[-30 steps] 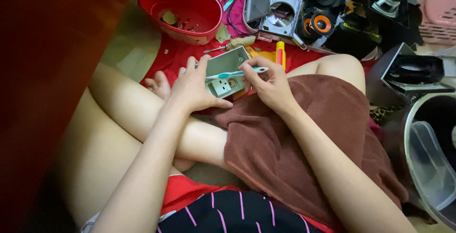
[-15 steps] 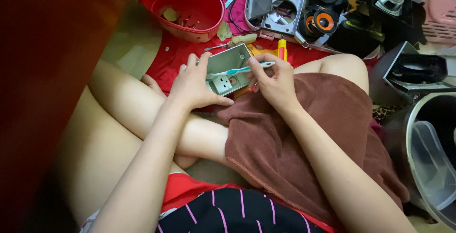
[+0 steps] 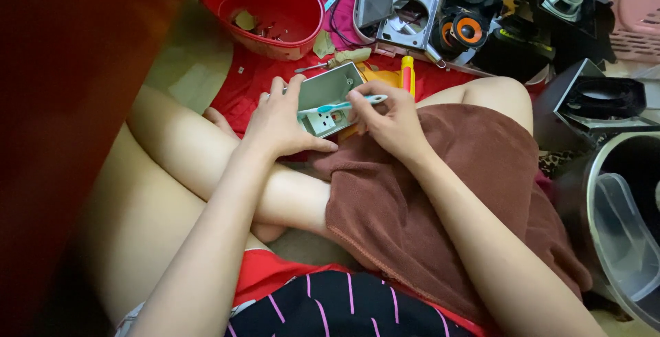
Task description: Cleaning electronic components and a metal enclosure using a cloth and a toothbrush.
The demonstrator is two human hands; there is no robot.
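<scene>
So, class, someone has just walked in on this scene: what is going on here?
A person sits cross-legged on the floor with a brown towel over one leg. Their left hand steadies a small grey-green box-like part, and their right hand holds a teal and white toothbrush with its head laid across the part. A red bowl, a yellow-handled screwdriver and dismantled speaker parts lie beyond.

1 view only, from the person's head, tilted steeply down over crossed legs and a brown towel (image 3: 440,193); close enough that both forearms fill the frame; the floor clutter, with a red bowl (image 3: 265,7), lies along the top edge.
</scene>
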